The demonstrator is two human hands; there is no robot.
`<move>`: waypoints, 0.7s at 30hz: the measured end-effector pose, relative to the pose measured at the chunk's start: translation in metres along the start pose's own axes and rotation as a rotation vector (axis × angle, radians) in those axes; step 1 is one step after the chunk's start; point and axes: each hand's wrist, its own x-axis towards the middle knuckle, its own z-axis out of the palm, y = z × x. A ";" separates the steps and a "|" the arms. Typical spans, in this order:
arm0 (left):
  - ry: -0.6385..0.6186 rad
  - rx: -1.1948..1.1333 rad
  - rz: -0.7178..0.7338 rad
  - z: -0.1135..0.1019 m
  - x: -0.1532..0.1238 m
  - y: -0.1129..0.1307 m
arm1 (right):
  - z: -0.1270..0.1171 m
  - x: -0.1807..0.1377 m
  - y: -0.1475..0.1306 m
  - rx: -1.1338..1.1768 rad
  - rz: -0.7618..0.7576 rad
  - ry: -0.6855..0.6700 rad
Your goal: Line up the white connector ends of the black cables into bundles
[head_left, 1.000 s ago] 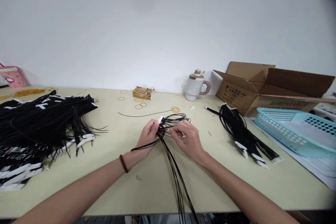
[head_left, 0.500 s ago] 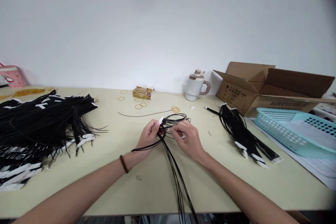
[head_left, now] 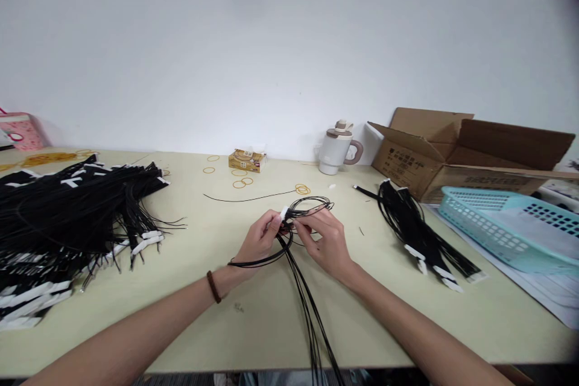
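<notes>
Black cables [head_left: 76, 211] lie piled on the counter [head_left: 203, 332], well left of the left fingers [head_left: 271, 230]. These hold a cable bundle [head_left: 293, 264] just below its white connector [head_left: 284, 213]. Beside them, the right fingers [head_left: 307, 241] stand narrow at the bundle's strands; their exact grip cannot be told. Well right of both lie a smaller cable heap [head_left: 407, 226] and a turquoise basket [head_left: 488, 238].

Looks softly, evenly lit, with faint shadow on the wall [head_left: 271, 72] beside the mug [head_left: 332, 154]. Darkens to blurred black far above and right of it.
</notes>
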 end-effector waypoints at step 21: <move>-0.151 -0.596 -0.435 -0.020 0.005 0.005 | -0.026 0.008 0.071 -0.348 -0.003 0.173</move>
